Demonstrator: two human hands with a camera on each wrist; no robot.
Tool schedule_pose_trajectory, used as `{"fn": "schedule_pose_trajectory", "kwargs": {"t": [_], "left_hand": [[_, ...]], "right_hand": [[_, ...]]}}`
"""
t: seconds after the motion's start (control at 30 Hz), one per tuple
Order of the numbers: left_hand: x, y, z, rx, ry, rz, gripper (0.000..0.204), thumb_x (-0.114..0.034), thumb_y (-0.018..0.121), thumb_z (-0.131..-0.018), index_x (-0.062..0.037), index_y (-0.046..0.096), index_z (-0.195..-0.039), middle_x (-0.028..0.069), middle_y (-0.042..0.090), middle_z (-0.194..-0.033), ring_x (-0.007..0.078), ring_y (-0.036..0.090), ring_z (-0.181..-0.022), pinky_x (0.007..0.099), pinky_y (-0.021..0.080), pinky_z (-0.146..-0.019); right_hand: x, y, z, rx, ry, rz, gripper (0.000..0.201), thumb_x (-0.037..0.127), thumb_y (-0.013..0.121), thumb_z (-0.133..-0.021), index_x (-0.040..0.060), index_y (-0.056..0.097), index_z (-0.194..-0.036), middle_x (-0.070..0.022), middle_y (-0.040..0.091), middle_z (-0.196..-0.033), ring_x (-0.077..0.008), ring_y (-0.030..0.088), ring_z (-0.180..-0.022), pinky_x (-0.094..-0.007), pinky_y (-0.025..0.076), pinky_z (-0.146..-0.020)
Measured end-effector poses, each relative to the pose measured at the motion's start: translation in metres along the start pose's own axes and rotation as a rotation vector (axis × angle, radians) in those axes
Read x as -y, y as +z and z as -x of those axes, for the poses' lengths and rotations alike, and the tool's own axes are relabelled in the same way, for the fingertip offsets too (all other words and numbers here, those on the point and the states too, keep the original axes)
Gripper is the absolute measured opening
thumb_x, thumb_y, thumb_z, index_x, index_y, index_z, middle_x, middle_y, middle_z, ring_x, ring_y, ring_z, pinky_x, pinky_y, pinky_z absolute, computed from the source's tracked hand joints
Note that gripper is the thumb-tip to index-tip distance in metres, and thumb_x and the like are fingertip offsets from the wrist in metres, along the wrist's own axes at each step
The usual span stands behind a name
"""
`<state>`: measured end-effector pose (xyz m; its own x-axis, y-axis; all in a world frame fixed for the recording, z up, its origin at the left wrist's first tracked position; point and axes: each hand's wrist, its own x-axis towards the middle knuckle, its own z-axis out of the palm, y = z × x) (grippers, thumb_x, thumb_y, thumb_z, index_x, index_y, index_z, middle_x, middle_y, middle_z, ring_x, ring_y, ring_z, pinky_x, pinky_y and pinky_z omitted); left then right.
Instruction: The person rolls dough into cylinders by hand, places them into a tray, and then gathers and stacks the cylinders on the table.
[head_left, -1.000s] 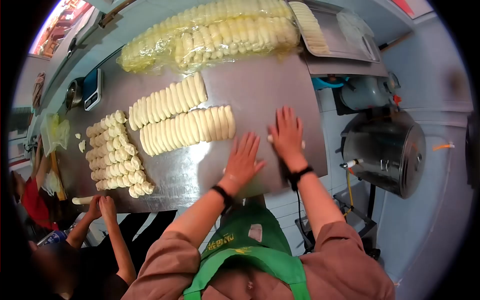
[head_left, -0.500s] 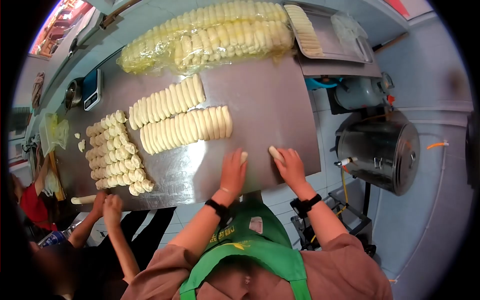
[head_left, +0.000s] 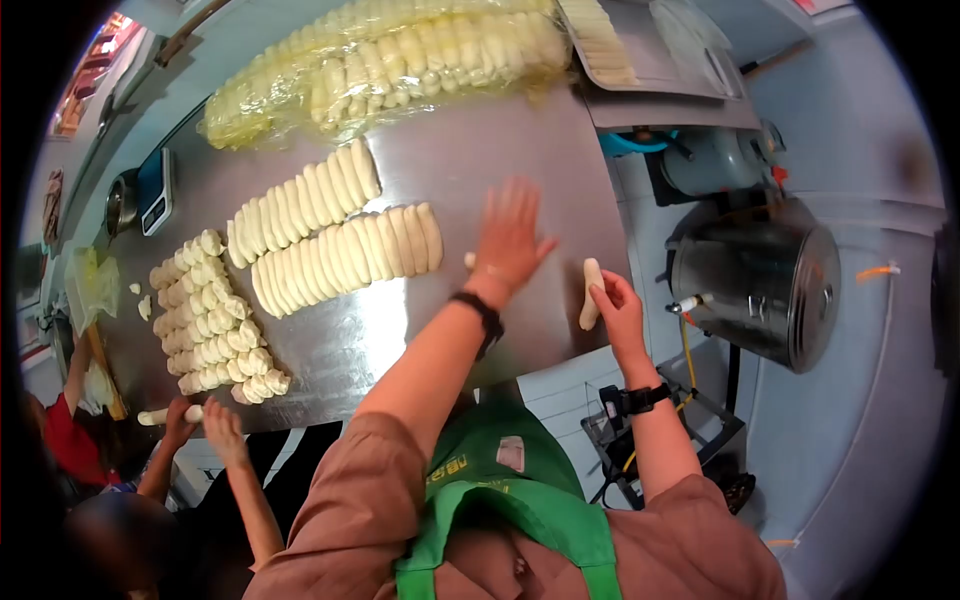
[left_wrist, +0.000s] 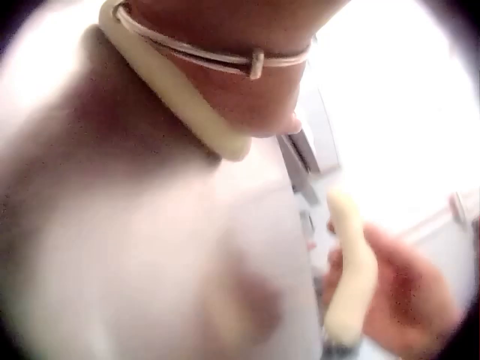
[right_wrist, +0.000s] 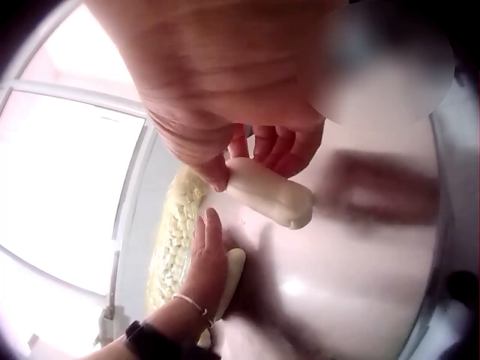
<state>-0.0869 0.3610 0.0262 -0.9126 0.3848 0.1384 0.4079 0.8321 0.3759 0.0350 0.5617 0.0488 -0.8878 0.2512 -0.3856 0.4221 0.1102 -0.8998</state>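
Nearest, the right hand (head_left: 618, 305) curls its grip around a smooth, pale dough stick (head_left: 590, 293) lifted over the steel counter (head_left: 560, 170) edge; farther in, the left hand (head_left: 510, 240) presses flat-fingered on another dough roll (head_left: 470, 260), beside neat rows of dough sticks (head_left: 340, 250)
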Motion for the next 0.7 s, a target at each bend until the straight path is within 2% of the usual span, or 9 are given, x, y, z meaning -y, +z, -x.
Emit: {"fn": "schedule_pose_trajectory", "kwargs": {"t": [0.1, 0.17, 0.23, 0.33, 0.43, 0.47, 0.5, 0.57, 0.7], "left_hand": [[-0.01, -0.002, 0.037, 0.018, -0.038, -0.038, 0.085, -0.049, 0.066, -0.09, 0.0, 0.037, -0.153, 0.0174, 0.036, -0.16, 0.0319, 0.029, -0.151, 0.0525, 0.02, -0.123], [-0.023, -0.013, 0.124, 0.285, 0.067, 0.005, 0.086, -0.048, 0.068, -0.088, 0.0001, 0.038, -0.153, 0.0187, 0.036, -0.16, 0.0336, 0.028, -0.151, 0.0526, 0.02, -0.123], [-0.032, -0.031, 0.203, 0.403, 0.12, 0.078, 0.085, -0.046, 0.069, -0.088, -0.0004, 0.038, -0.152, 0.0181, 0.035, -0.161, 0.0345, 0.027, -0.151, 0.0528, 0.02, -0.124], [-0.019, -0.011, 0.149, 0.298, 0.126, 0.0, 0.082, -0.044, 0.068, -0.089, -0.0008, 0.039, -0.152, 0.0175, 0.036, -0.16, 0.0337, 0.028, -0.151, 0.0526, 0.02, -0.123], [-0.009, 0.006, 0.025, 0.069, 0.009, -0.075, 0.072, -0.039, 0.064, -0.093, -0.0011, 0.042, -0.15, 0.0185, 0.038, -0.158, 0.0353, 0.03, -0.149, 0.0522, 0.022, -0.122], [-0.007, 0.007, -0.005, -0.045, -0.037, -0.056, 0.067, -0.037, 0.062, -0.095, -0.0016, 0.044, -0.148, 0.019, 0.04, -0.157, 0.0363, 0.031, -0.148, 0.052, 0.022, -0.122], [-0.005, 0.012, -0.019, -0.05, -0.029, -0.052, 0.067, -0.037, 0.062, -0.095, -0.0016, 0.044, -0.148, 0.019, 0.04, -0.157, 0.0363, 0.031, -0.148, 0.052, 0.022, -0.122], [0.006, 0.014, -0.029, -0.17, -0.05, -0.059, 0.055, -0.034, 0.06, -0.096, -0.0044, 0.052, -0.143, 0.0175, 0.049, -0.148, 0.0371, 0.04, -0.141, 0.0519, 0.027, -0.119], [0.012, -0.008, 0.032, -0.116, -0.114, 0.164, 0.044, -0.024, 0.06, -0.097, -0.005, 0.056, -0.136, 0.0193, 0.056, -0.135, 0.0382, 0.048, -0.129, 0.0517, 0.037, -0.109]], "right_hand": [[-0.013, -0.008, 0.018, 0.006, 0.082, -0.156, 0.033, 0.014, 0.069, -0.097, -0.0003, 0.063, -0.126, -0.0037, 0.068, -0.112, -0.0115, 0.064, -0.1, -0.0262, 0.05, -0.087], [-0.017, -0.009, 0.023, 0.032, 0.125, -0.224, 0.034, 0.013, 0.069, -0.097, -0.0005, 0.062, -0.128, -0.003, 0.068, -0.112, -0.0113, 0.064, -0.101, -0.0259, 0.05, -0.087], [-0.016, -0.013, 0.037, 0.013, 0.272, -0.389, 0.036, 0.014, 0.069, -0.098, -0.0001, 0.061, -0.13, -0.0033, 0.068, -0.114, -0.0116, 0.063, -0.104, -0.0266, 0.05, -0.089], [-0.021, -0.015, 0.041, -0.002, 0.251, -0.343, 0.036, 0.015, 0.069, -0.098, 0.0001, 0.061, -0.13, -0.0039, 0.067, -0.115, -0.0122, 0.063, -0.105, -0.0268, 0.05, -0.091], [-0.014, -0.003, 0.023, -0.018, 0.119, -0.269, 0.035, 0.015, 0.069, -0.098, -0.0006, 0.061, -0.128, -0.0047, 0.068, -0.115, -0.0129, 0.063, -0.104, -0.0283, 0.051, -0.09], [-0.01, 0.002, 0.015, -0.014, 0.058, -0.226, 0.034, 0.016, 0.069, -0.098, -0.0012, 0.061, -0.127, -0.0054, 0.068, -0.116, -0.0133, 0.063, -0.104, -0.029, 0.051, -0.09], [-0.007, 0.009, 0.007, -0.022, 0.052, -0.224, 0.034, 0.016, 0.069, -0.098, -0.0012, 0.061, -0.127, -0.0054, 0.068, -0.116, -0.0133, 0.063, -0.104, -0.029, 0.051, -0.09], [-0.002, 0.027, -0.005, -0.032, 0.005, -0.134, 0.034, 0.017, 0.071, -0.096, -0.0014, 0.062, -0.123, -0.0082, 0.068, -0.113, -0.0164, 0.065, -0.102, -0.0319, 0.053, -0.089], [-0.004, 0.065, -0.026, -0.121, -0.097, 0.134, 0.035, 0.016, 0.072, -0.094, 0.0004, 0.06, -0.123, -0.0125, 0.065, -0.114, -0.0225, 0.067, -0.094, -0.0334, 0.054, -0.087]]}}
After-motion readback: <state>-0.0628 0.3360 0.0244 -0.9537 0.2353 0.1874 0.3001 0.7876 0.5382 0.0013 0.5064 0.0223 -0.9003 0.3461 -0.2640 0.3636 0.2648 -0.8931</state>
